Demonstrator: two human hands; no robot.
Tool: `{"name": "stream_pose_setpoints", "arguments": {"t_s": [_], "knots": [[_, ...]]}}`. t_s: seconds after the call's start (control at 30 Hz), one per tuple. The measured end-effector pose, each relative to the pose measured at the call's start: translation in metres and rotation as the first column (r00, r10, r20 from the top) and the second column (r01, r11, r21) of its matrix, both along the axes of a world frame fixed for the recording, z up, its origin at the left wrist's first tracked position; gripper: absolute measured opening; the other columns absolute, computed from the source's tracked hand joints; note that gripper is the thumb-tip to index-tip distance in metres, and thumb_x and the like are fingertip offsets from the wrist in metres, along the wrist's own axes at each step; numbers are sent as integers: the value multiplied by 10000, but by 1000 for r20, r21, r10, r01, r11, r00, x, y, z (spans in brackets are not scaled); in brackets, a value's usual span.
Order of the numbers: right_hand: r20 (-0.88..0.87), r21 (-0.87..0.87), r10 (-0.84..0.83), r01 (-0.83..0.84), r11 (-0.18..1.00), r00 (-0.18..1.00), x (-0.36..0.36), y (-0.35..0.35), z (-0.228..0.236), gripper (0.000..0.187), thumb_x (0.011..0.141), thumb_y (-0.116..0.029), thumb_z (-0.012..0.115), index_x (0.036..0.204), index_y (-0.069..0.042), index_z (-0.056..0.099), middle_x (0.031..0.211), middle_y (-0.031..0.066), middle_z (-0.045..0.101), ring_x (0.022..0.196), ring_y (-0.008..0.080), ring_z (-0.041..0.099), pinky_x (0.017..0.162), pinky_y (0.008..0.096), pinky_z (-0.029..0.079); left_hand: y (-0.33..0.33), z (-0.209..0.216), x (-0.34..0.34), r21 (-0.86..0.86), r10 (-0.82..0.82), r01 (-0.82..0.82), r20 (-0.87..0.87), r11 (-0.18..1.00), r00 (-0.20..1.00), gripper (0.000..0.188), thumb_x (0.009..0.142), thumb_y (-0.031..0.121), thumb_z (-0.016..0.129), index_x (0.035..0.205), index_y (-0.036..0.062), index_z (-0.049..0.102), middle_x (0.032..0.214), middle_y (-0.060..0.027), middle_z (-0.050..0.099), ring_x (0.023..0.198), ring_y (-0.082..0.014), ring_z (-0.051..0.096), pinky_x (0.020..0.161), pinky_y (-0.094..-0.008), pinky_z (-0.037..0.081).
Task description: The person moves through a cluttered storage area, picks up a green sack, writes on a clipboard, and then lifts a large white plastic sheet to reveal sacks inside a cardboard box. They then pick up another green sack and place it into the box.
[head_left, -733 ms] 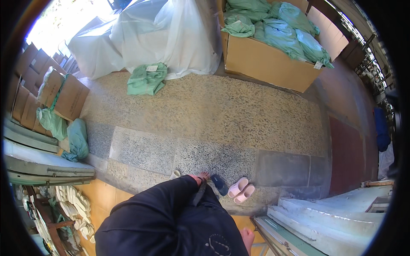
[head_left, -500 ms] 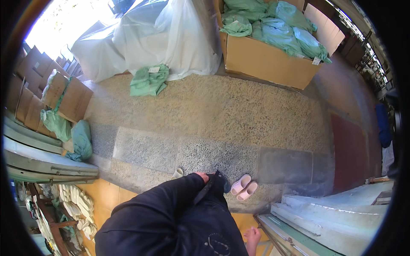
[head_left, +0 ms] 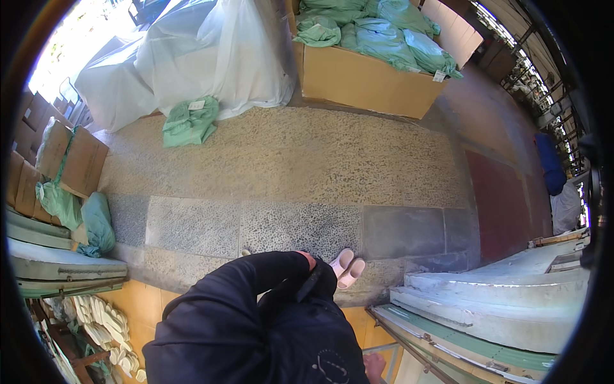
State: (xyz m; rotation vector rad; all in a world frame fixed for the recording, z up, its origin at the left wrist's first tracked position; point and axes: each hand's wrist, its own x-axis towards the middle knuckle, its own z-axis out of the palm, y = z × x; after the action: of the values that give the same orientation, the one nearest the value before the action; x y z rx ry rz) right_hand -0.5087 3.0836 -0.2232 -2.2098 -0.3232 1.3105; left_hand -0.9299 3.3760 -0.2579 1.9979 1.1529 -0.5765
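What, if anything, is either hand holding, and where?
Cannot be told for the left hand, partly hidden beside a dark strip; no held thing shows in the blurred right hand.

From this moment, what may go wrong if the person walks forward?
The pink slippers lie on the floor just ahead; a foot might catch them. The loose green bag farther off could slip underfoot. Green bags heaped above the cardboard box's rim might slide off.

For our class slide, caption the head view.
Left hand and pink slippers, with a cardboard box of green bags beyond.
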Motion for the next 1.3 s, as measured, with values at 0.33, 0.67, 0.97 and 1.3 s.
{"name": "stream_pose_setpoints", "arguments": {"t_s": [0.33,0.67,0.97,1.3], "knots": [[75,136,394,-401,906,916,-63,146,-9,173,912,-163,558,970,-4,592,760,106,643,525,168,614,438,282,478,2,28,-66,109,162,-190,223,976,961,285,787,305,526,849,95,708,844,-154,672,811,-353,646,732,-448,522],[22,-54,763,-761,647,646,-124,139,-52,152,861,-143,605,881,4,638,647,88,625,506,174,596,426,292,441,-28,1,-261,51,682,-689,-208,723,701,355,780,403,548,890,113,722,908,-161,682,872,-338,659,799,-422,519],[235,-189,898,-923,-334,-373,-184,286,-58,143,857,-140,607,865,-1,639,627,89,618,507,192,600,435,305,459,-48,-21,-415,-8,890,-890,10,456,456,367,787,420,587,1008,153,709,964,-119,691,933,-313,648,852,-399,509],[109,274,894,-878,393,435,-617,532,17,191,904,-163,579,965,10,628,786,90,658,589,129,608,522,255,494,-81,-52,-633,50,997,-997,-48,65,62,374,785,416,600,977,118,718,945,-144,688,917,-326,647,872,-403,493]]}}
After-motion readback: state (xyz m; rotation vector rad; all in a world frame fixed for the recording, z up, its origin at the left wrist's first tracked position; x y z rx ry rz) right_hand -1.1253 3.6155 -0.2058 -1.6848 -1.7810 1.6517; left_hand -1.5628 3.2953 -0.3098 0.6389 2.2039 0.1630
